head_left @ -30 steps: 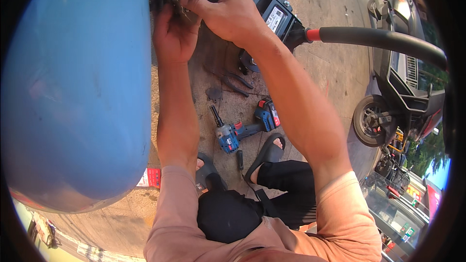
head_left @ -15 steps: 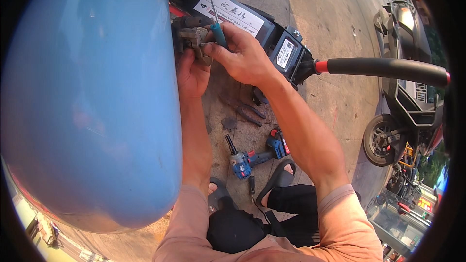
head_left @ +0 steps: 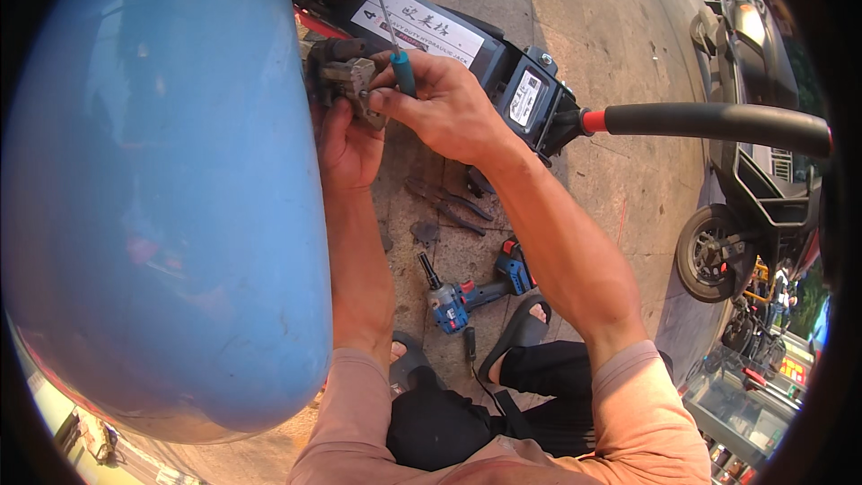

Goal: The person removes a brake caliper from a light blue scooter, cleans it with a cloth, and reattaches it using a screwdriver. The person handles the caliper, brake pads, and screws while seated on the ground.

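A grimy metal brake caliper (head_left: 352, 79) is at the upper middle, beside the blue rounded body panel (head_left: 171, 207). My left hand (head_left: 348, 154) is closed around its lower side, fingers partly hidden behind the metal. In my right hand (head_left: 442, 110) is a screwdriver (head_left: 403, 76) with a teal handle, its thin shaft pointing up and away. The thumb and a finger of that same hand pinch at the caliper's right edge; whether they grip a small part there is too small to tell.
A black floor jack (head_left: 503, 72) with a long padded handle (head_left: 709, 121) lies beyond my right hand. Pliers (head_left: 453, 205) and a blue cordless impact wrench (head_left: 453, 301) rest on the paving by my feet. A parked motorbike (head_left: 745, 171) stands at far right.
The view has shifted slightly, so the blue panel and both hands sit a little further left. My right fingers stay at the caliper's edge, the screwdriver still held.
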A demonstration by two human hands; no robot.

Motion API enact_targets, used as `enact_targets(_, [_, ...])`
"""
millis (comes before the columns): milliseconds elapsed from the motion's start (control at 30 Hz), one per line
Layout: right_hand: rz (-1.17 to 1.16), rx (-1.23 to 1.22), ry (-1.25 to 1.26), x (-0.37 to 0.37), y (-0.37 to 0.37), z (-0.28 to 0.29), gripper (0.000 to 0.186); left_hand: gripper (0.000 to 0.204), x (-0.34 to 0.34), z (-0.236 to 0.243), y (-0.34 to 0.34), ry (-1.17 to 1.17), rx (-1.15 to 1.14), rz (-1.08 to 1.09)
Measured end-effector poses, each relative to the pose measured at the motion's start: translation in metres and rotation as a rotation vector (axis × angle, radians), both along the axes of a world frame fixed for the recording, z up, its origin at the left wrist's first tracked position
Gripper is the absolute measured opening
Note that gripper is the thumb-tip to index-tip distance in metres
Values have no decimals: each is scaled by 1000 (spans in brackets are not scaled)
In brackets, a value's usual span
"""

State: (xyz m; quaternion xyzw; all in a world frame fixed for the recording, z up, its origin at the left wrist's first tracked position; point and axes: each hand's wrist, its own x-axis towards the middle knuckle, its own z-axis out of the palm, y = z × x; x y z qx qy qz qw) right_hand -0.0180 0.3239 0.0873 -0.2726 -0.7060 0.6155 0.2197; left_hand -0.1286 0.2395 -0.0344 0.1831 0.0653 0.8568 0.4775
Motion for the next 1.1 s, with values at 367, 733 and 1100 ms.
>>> enact_targets(367, [34, 137, -65, 0, 2, 7, 18, 57, -3, 4, -6, -4, -36, -50])
enact_targets(733, [43, 110, 19, -1, 3, -2, 25, 54, -1, 6, -7, 21, -10, -70])
enact_targets(1100, [73, 60, -5, -1, 4, -1, 25, 51, -4, 5, -10, 7, -36, -88])
